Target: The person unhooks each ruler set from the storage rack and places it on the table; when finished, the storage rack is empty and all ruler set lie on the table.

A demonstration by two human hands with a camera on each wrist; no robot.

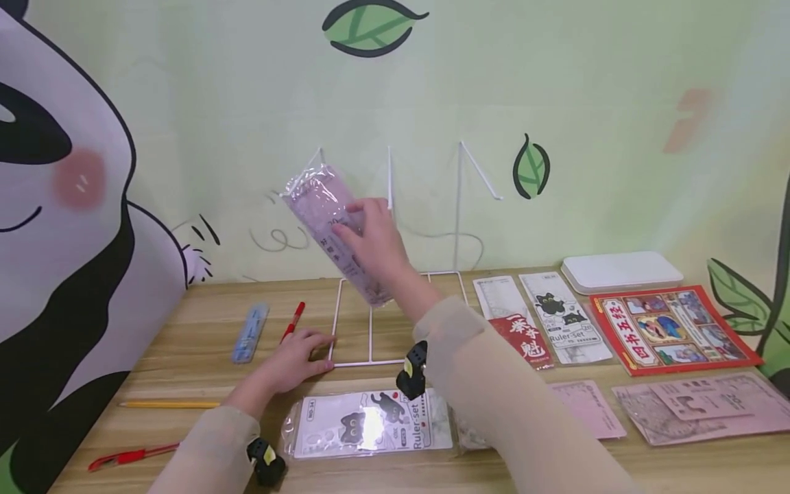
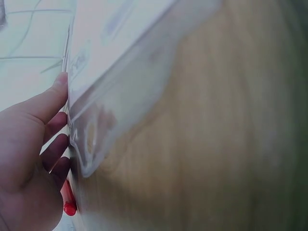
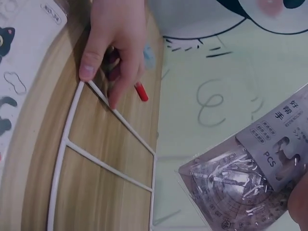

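My right hand (image 1: pixel 376 243) pinches a pink ruler set (image 1: pixel 327 213) in clear plastic and holds it tilted above the white wire rack (image 1: pixel 370 336). The packet's upper end overlaps the rack's left prong; I cannot tell whether it hangs on it. In the right wrist view, the ruler set (image 3: pixel 240 178) shows printed card and clear rulers. My left hand (image 1: pixel 302 360) rests at the rack's front left corner. Its thumb and a finger touch the wire there, as the right wrist view of that hand (image 3: pixel 115 48) shows.
A black-cat ruler set (image 1: pixel 345 425) lies in front of the rack. To the right are more ruler sets (image 1: pixel 564 315), a red packet (image 1: pixel 521 339), a red booklet (image 1: pixel 675 329), pink packets (image 1: pixel 740 418) and a white box (image 1: pixel 623 271). Pens and a pencil (image 1: pixel 169 405) lie left.
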